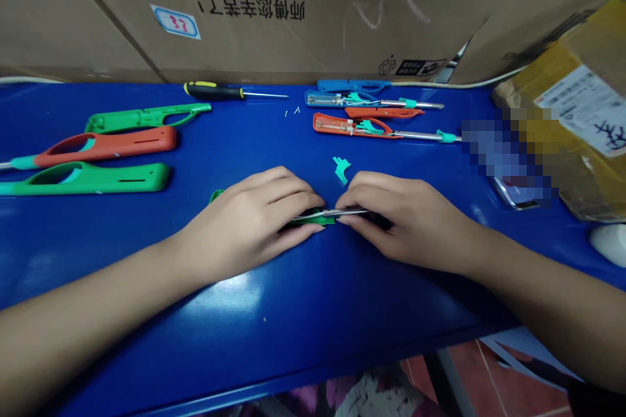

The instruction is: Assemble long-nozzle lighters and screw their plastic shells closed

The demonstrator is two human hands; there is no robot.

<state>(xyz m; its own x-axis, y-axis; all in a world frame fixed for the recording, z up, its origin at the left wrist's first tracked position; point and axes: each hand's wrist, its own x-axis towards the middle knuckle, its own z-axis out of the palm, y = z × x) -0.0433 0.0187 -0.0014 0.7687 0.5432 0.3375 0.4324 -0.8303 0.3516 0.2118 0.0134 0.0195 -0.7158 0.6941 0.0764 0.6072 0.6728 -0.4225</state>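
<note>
My left hand (259,218) is closed around an opened green long-nose lighter (327,221), and most of its body is hidden under my palm and fingers. One green end shows beyond my wrist side. The lighter's thin metal tube (348,212) runs across to my right hand (408,215), which pinches it between thumb and fingers. Just beyond my hands lies a loose turquoise plastic trigger (341,170). Farther back are an opened orange lighter (332,124) and an opened blue lighter (323,100), their inner parts exposed.
On the left lie a green shell half (141,118), an orange lighter (151,142) and a green lighter (132,178). A screwdriver (215,90) and small screws (296,110) lie at the back. Cardboard boxes (244,45) wall off the rear; a taped parcel (577,163) stands right.
</note>
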